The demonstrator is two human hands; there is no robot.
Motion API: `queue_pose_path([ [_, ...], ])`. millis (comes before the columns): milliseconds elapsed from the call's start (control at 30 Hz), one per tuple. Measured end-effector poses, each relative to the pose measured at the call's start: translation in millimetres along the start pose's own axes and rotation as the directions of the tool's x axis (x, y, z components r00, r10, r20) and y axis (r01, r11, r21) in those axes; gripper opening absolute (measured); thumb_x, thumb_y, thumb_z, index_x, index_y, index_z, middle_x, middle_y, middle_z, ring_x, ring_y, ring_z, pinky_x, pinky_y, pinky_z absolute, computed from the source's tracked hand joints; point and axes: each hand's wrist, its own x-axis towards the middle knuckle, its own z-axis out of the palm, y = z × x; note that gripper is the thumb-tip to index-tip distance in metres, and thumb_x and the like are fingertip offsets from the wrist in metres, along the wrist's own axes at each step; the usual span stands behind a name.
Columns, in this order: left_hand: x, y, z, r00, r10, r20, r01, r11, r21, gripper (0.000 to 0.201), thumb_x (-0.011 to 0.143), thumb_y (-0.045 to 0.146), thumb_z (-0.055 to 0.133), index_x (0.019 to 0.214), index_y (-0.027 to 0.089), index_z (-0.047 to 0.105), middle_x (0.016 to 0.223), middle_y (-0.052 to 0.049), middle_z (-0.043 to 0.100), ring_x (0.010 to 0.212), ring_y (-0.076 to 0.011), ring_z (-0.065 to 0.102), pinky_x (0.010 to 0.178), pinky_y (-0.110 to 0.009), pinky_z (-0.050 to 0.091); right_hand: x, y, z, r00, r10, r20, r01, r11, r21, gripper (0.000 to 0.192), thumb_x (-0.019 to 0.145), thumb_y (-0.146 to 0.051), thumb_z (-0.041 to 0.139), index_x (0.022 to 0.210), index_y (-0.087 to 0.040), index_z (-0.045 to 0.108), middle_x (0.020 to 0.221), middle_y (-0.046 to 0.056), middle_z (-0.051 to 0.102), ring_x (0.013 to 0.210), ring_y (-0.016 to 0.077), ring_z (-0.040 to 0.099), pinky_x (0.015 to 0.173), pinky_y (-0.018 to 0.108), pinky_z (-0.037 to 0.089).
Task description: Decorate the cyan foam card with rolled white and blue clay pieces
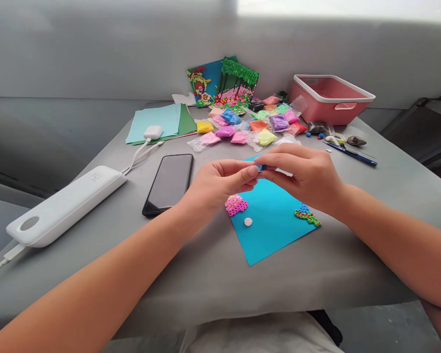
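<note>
So there's a tiny blue clay piece (261, 167) pinched right between the two hands, held up just above the far edge of the blue card sheet (275, 220). The left hand (220, 182) has its thumb and forefinger pressed together on one side of it, and the right hand (303, 174) is nipping the other side with its fingertips, the rest of its fingers curled over. Most of the piece is hidden by the fingers, so I can't tell its shape.

On the card under the hands: a pink beaded clay cluster (236, 204) near the left edge, a little white clay dot (247, 221) just below it, and a green and blue clay shape (307, 215) at the right corner, partly under the right wrist.

Left of the card lies a black phone (169, 184), screen dark. Further left is a white power bank (64, 206) with a cable running up to a small white earbud case (153, 132), which sits on some green paper sheets (161, 122).

Behind the hands is a heap of clay packets (250, 127) in lots of colours, then two finished clay pictures (224, 83) propped against the wall. A pink plastic bin (330, 98) sits at the right back, with a blue pen (353, 154) lying in front of it. It's all on a grey table (206, 274).
</note>
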Motion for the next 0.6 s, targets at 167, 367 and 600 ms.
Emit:
queue_pose_path([
  [167, -1.2, 4.6, 4.1, 1.000, -0.022, -0.012, 0.023, 0.998, 0.058, 0.023, 0.072, 0.041, 0.091, 0.084, 0.023, 0.083, 0.076, 0.000, 0.076, 0.075, -0.0121, 0.068, 0.075, -0.025, 0.056, 0.8, -0.4, 1.9, 0.998, -0.058, 0.032, 0.059, 0.998, -0.030, 0.010, 0.101, -0.019, 0.059, 0.100, -0.017, 0.069, 0.089, 0.007, 0.074, 0.079, 0.0157, 0.070, 0.069, 0.027, 0.059],
  [367, -0.4, 7.3, 5.5, 0.997, -0.064, -0.038, 0.067, 0.994, 0.081, 0.033, 0.064, 0.044, 0.094, 0.081, 0.020, 0.081, 0.073, 0.001, 0.073, 0.069, -0.0116, 0.066, 0.070, -0.024, 0.056, 0.7, 2.3, 2.0, 0.997, -0.050, 0.063, 0.052, 0.998, -0.024, 0.015, 0.103, -0.018, 0.054, 0.096, -0.015, 0.067, 0.085, 0.007, 0.073, 0.076, 0.0150, 0.067, 0.066, 0.026, 0.057],
  [600, 0.3, 3.0, 5.5, 0.999, -0.013, -0.031, 0.014, 1.000, 0.022, 0.033, 0.075, 0.051, 0.086, 0.083, 0.020, 0.079, 0.079, -0.001, 0.074, 0.076, -0.0130, 0.067, 0.078, -0.027, 0.056, 3.2, -1.4, -3.0, 0.999, 0.034, -0.033, -0.034, 0.999, -0.027, 0.010, 0.099, -0.019, 0.062, 0.093, -0.020, 0.070, 0.085, 0.003, 0.075, 0.075, 0.0130, 0.070, 0.069, 0.025, 0.059],
])
